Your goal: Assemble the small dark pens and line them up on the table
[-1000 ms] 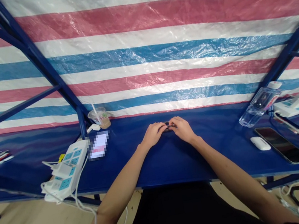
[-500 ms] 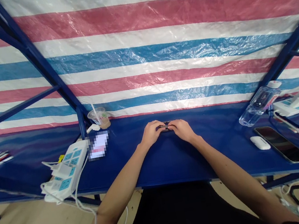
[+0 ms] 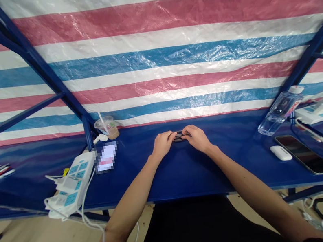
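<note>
Between my two hands, over the blue tabletop [image 3: 182,171], is a small dark oblong object [image 3: 178,137] with bar-like parts side by side. Its exact kind is too small to make out. My left hand [image 3: 163,143] pinches its left end between thumb and fingers. At the right end, my right hand [image 3: 196,136] has its fingers closed on it in the same way. Fingertips hide both ends, and only the middle shows. I cannot tell whether the object rests on the table or is held just above it.
To the left are a power strip [image 3: 72,185] with white cables, a blurred-out flat item [image 3: 107,157] and a plastic cup [image 3: 110,128] with a straw. On the right lie a water bottle [image 3: 280,111], a white earbud case [image 3: 281,153], a phone [image 3: 305,154] and another power strip [image 3: 321,113].
My hands have drawn slightly apart, so more of the dark object's middle shows between them. The right fingers have lifted and shifted a little. Everything else stays in place.
</note>
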A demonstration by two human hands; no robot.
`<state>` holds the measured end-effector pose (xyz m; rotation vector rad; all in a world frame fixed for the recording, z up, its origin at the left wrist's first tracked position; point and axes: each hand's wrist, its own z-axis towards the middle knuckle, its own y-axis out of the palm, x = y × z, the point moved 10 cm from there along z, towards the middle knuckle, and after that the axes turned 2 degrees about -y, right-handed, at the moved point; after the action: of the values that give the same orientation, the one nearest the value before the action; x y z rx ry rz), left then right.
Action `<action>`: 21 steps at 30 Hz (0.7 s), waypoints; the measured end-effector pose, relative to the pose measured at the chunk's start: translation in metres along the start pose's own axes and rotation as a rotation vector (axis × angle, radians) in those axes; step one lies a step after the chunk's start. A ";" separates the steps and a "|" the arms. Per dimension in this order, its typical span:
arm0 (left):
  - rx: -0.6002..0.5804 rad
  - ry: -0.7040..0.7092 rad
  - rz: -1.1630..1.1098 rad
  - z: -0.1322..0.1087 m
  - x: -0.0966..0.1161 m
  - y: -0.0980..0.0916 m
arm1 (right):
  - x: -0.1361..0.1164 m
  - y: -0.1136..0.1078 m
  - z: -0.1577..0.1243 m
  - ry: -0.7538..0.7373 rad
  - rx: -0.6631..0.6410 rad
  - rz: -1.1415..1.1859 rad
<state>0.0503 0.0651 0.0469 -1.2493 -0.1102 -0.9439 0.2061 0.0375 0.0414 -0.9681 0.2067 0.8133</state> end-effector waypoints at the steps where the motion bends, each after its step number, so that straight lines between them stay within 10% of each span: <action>1: 0.004 0.002 -0.009 0.000 0.000 0.000 | 0.001 0.002 0.000 0.004 -0.012 -0.007; 21: -0.020 0.093 -0.047 0.002 0.003 0.006 | 0.002 -0.005 0.001 0.037 -0.001 0.037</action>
<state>0.0564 0.0651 0.0448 -1.2233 -0.0570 -1.0447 0.2106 0.0378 0.0446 -0.9833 0.2571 0.8298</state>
